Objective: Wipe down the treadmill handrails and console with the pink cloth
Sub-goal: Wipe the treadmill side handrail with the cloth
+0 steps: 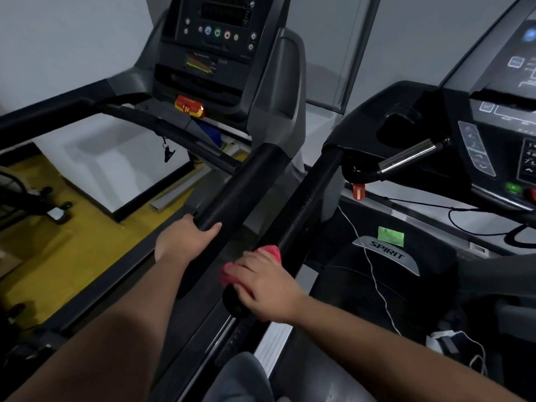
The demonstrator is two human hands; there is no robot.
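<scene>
left forearm (121, 329): bare, in from 7 o'clock, aimed at 1 | left grip (185, 242): fingers curled round black handrail (240, 184) | right forearm (391, 346): bare, in from 4 o'clock, aimed at 10 | right grip (268, 285): knuckles up, fingers wrapping pink cloth (271, 250) over neighbouring handrail (313, 198)

Pretty dim indoor shot, cool grey cast, bottom corners go dark. Soft overall, console (214, 39) text smeared, prob motion blur. Wide-angle bends the edges. Slight sheen on the chrome bar (412, 156).
</scene>
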